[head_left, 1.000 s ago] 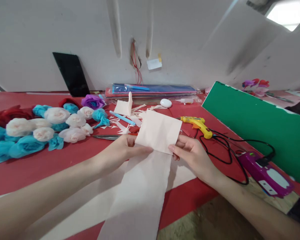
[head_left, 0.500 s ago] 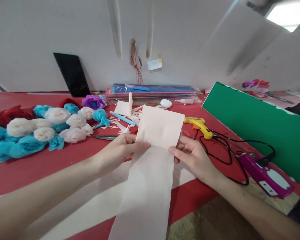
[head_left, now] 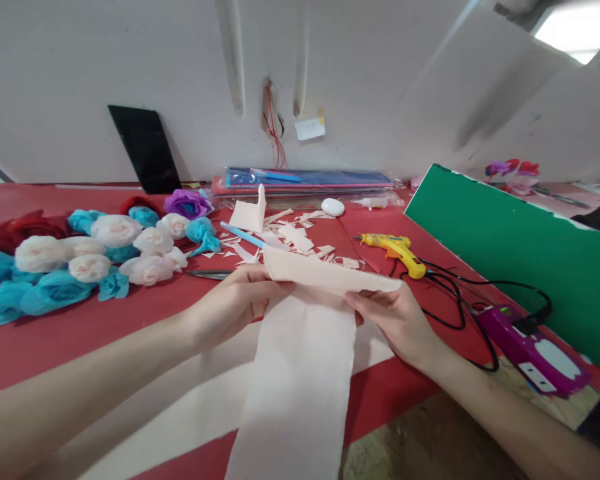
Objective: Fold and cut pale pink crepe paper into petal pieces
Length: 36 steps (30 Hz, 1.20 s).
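Note:
A long pale pink paper strip (head_left: pixel 300 373) hangs toward me between my hands, its top end folded over into a flap that tilts away. My left hand (head_left: pixel 247 293) pinches the fold at its left edge, thumb on top. At the right edge my right hand (head_left: pixel 393 317) grips the same fold between thumb and fingers. Beneath the strip lies another long pale paper piece (head_left: pixel 190 400) across the red table. Just beyond the flap are several paper scraps (head_left: pixel 295 237) and a light blue pen (head_left: pixel 243 235). Scissors (head_left: pixel 210 274) lie partly hidden behind my left hand.
Several white, blue, red and purple paper flowers (head_left: pixel 115 230) are at left. A yellow glue gun (head_left: pixel 395 250) lies at right, its black cord running to a purple power strip (head_left: pixel 535 350) beside a green board (head_left: pixel 510 260). A dark tablet (head_left: pixel 145 150) leans on the wall.
The folded top flap, which stood upright facing me, has tipped down and now shows as a narrow slanted band. Both hands keep hold; the scraps and glue gun tip behind are uncovered.

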Each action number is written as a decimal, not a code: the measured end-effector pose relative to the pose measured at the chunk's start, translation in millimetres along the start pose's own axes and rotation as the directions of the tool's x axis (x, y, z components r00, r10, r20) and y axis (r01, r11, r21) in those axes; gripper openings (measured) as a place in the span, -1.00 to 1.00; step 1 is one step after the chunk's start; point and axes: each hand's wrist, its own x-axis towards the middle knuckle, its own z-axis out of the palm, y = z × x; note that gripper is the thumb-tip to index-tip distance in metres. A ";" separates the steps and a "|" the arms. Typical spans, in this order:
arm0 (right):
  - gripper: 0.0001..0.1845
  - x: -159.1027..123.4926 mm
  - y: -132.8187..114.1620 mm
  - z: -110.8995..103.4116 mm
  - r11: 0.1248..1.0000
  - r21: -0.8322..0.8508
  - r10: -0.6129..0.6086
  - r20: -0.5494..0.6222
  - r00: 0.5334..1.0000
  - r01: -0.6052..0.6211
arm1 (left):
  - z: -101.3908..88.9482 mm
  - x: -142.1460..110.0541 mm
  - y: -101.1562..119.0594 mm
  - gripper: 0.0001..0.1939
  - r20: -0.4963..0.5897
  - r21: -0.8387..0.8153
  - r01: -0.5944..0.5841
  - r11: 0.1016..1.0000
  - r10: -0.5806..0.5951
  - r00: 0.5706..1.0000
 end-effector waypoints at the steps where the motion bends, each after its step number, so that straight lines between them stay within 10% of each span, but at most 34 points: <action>1: -0.88 0.2 -1.3 -0.1 1.000 0.010 -0.013 0.004 1.000 0.013 | -0.6 0.6 -0.5 -0.88 0.004 0.002 -0.003 1.000 0.003 1.000; 26: -0.67 -2.0 4.6 -5.2 0.998 -0.068 0.017 -0.003 1.000 -0.017 | 0.8 -3.0 10.5 -0.74 0.107 0.104 -0.008 0.995 -0.004 0.994; 36: -0.62 1.1 5.5 -10.9 0.999 0.006 0.047 0.264 0.963 -0.050 | -4.9 -0.9 10.5 -0.90 0.067 0.479 -0.073 0.875 0.047 0.997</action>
